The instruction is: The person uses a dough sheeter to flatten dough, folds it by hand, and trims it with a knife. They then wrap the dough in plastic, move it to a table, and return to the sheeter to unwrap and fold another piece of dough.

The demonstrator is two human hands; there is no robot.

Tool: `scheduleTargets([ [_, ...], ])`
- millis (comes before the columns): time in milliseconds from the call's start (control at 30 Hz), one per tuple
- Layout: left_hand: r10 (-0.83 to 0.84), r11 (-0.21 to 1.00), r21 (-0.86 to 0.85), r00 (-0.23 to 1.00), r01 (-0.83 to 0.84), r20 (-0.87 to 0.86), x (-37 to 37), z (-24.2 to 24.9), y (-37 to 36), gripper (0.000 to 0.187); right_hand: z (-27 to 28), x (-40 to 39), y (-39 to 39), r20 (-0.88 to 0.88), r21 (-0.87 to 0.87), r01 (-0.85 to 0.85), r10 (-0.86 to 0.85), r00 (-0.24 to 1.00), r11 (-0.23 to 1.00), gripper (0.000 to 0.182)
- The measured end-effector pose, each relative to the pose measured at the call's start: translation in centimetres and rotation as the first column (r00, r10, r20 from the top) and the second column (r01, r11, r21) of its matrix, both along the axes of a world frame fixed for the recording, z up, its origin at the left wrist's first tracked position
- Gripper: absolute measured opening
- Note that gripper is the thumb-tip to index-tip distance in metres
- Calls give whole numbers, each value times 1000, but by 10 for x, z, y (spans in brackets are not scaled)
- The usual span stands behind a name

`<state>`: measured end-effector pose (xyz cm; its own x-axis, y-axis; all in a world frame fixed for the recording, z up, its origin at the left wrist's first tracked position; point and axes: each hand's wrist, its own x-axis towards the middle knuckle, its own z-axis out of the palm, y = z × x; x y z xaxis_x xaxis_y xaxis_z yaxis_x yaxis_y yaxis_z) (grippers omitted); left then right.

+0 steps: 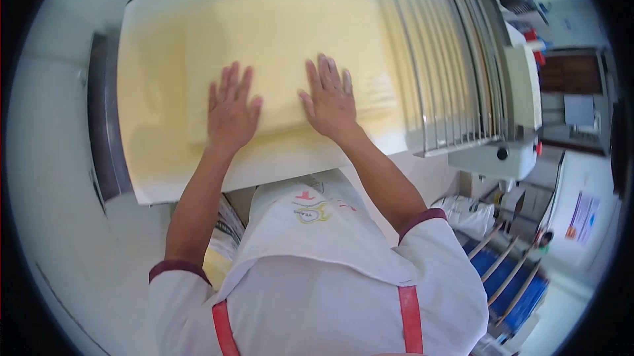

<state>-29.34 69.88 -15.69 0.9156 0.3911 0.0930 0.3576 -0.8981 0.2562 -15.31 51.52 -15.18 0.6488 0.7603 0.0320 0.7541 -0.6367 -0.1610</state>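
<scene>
A wide, pale yellow slab of dough (284, 32) lies on the white belt of a dough sheeter (165, 184). Both palms rest flat on its near part. My left hand (232, 108) has its fingers spread and pointing away from me. To its right, my right hand (329, 98) also lies with fingers apart, and its fingertips look whitish, perhaps floured. Neither hand grips anything. The slab looks smooth and thick, with a rounded near edge just in front of my wrists.
A metal bar guard (456, 59) covers the belt on the right, beside the machine's pale housing (495, 158). A dark metal edge (109, 111) runs along the left. Lower right are a white sack (465, 214) and wooden rods over something blue (508, 283).
</scene>
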Motion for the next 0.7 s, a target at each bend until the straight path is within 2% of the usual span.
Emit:
scheduleTargets([
  [133, -1, 1000, 0, 1000, 1, 16, 11, -6, -5, 61, -14, 15, -90, 61, 113, 222, -230, 971, 968, 59],
  [167, 20, 999, -29, 998, -18, 51, 21, -13, -12, 62, -20, 26, -102, -78, 319, 313, -305, 949, 895, 57],
  [200, 46, 997, -62, 996, -41, 78, 31, -11, -22, 63, -26, 34, -113, -231, 490, 405, -333, 914, 772, 56],
  [233, -21, 998, -54, 994, 27, 105, 49, -12, -42, 63, -32, 40, -122, -386, 617, 495, -313, 868, 612, 55],
  [267, -86, 995, -44, 988, 92, 126, 79, -7, -73, 63, -34, 41, -125, -450, 641, 527, -283, 847, 557, 54],
  [333, -114, 988, -101, 992, 118, 46, 135, -4, -133, 64, -39, 34, -124, -571, 671, 593, -199, 796, 446, 52],
  [367, -113, 991, -72, 993, 115, 36, 148, -5, -159, 64, -24, 31, -128, -667, 622, 654, -144, 731, 430, 55],
  [467, -113, 994, 9, 994, 113, -5, 169, -13, -206, 64, -33, 45, -152, -517, 645, 471, -110, 849, 602, 61],
  [500, -116, 993, 35, 993, 117, -24, 167, -13, -206, 64, -22, 41, -167, -509, 639, 405, -36, 860, 654, 64],
  [533, -116, 991, 65, 993, 118, -30, 170, -11, -204, 64, 4, 43, -184, -489, 641, 323, 46, 871, 696, 67],
  [600, -91, 996, 14, 994, 92, -67, 175, -6, -202, 64, 86, 63, -247, -478, 619, 97, 277, 834, 779, 69],
  [667, 13, 1000, 11, 994, -11, -104, 189, -4, -215, 64, 138, 110, -343, -388, 689, -106, 489, 781, 717, 70],
  [700, 89, 996, 44, 988, -84, -127, 207, -7, -224, 64, 154, 139, -391, -307, 705, -134, 471, 827, 696, 66],
])
